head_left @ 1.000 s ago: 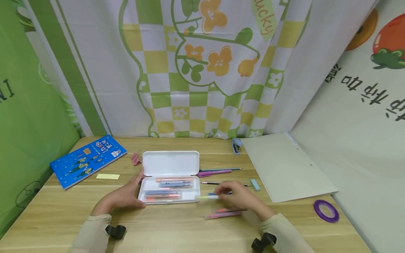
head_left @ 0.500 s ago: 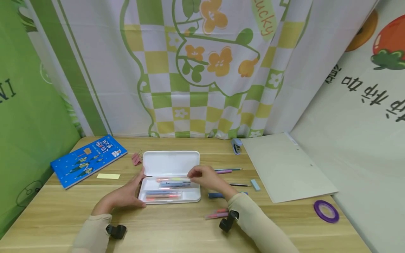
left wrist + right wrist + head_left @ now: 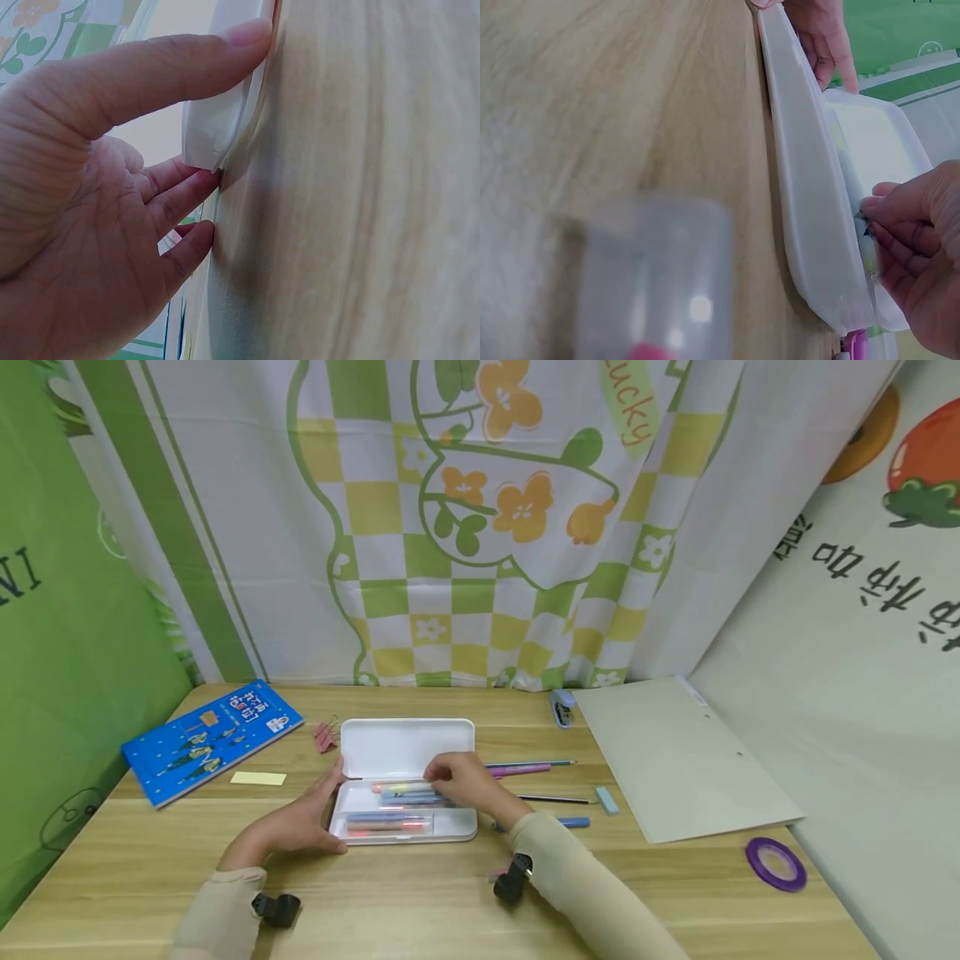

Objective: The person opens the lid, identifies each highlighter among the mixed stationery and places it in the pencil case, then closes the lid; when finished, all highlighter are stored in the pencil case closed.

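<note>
An open white pencil case (image 3: pixel 407 747) lies on the table with its lid folded back, several pens (image 3: pixel 386 824) in its front compartment and more in its back one. My left hand (image 3: pixel 298 820) holds the case's left end; the left wrist view shows the thumb along the front edge and fingertips at the side. Over the back compartment, my right hand (image 3: pixel 467 783) pinches a pale highlighter (image 3: pixel 410 787) with a yellow end, laid along the other pens. The right wrist view shows thumb and fingertips (image 3: pixel 870 204) down inside the case, partly hiding the highlighter.
Right of the case lie a purple pen (image 3: pixel 521 769), pencils, a blue pen (image 3: pixel 573 822) and an eraser (image 3: pixel 607 800). A stapler (image 3: pixel 561 708), board (image 3: pixel 682 760) and purple tape roll (image 3: pixel 776 864) are farther right. Left are a blue book (image 3: pixel 213 739), sticky notes (image 3: pixel 258 778) and binder clips (image 3: pixel 326 737).
My right hand has carried the highlighter from the table right of the case leftward into the back compartment, then slid slightly farther left. My left hand has stayed on the case.
</note>
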Demonstrator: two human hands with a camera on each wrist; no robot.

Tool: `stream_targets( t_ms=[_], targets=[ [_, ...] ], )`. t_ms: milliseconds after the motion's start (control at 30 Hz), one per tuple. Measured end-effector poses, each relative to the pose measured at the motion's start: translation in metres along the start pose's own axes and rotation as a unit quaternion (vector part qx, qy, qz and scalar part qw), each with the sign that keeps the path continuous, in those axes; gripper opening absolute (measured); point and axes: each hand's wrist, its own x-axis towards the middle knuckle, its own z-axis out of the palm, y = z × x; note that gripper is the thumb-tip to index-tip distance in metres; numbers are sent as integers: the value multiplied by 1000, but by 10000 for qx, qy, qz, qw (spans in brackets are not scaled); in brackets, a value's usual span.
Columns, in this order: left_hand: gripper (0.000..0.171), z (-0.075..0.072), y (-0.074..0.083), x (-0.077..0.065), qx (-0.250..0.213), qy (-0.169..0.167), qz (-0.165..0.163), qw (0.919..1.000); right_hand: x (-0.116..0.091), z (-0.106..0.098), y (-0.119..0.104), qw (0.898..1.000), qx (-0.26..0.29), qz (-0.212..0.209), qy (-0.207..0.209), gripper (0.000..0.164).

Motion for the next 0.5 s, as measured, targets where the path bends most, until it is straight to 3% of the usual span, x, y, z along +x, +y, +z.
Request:
stream_targets(
  t_ms=[200, 500],
  targets=[
    [127, -1, 0, 0, 56, 29, 75, 10000, -1, 1, 2, 9999, 92, 13, 99, 10],
    [125, 0, 4, -2, 62, 73, 225, 9997, -16, -17, 5, 9903, 1266, 487, 309, 9]
  ],
)
